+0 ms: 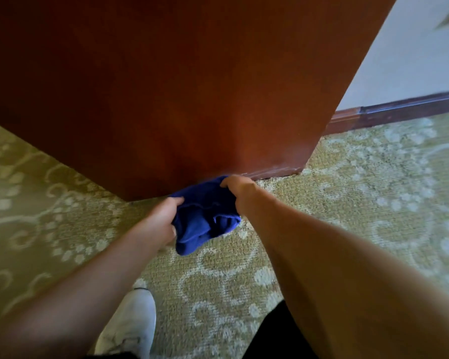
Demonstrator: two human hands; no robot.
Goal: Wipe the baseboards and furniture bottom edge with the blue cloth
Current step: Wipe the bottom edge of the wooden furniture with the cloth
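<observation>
Two bare forearms reach down over patterned carpet (347, 177), left hand (163, 218) and right hand (237, 189) both gripping the bunched blue cloth (205, 216) against the wooden furniture bottom edge (275, 173), apparently mid-wipe; next likely sliding right toward the baseboard (399, 110).

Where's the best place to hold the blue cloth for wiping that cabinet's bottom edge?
Probably the bunched rear folds of the blue cloth, taken from the carpet side, as the left hand does. The right hand grips the front edge against the wooden cabinet base. The cloth is crumpled and limp, so gripping both ends should keep its front flat on the edge.
</observation>
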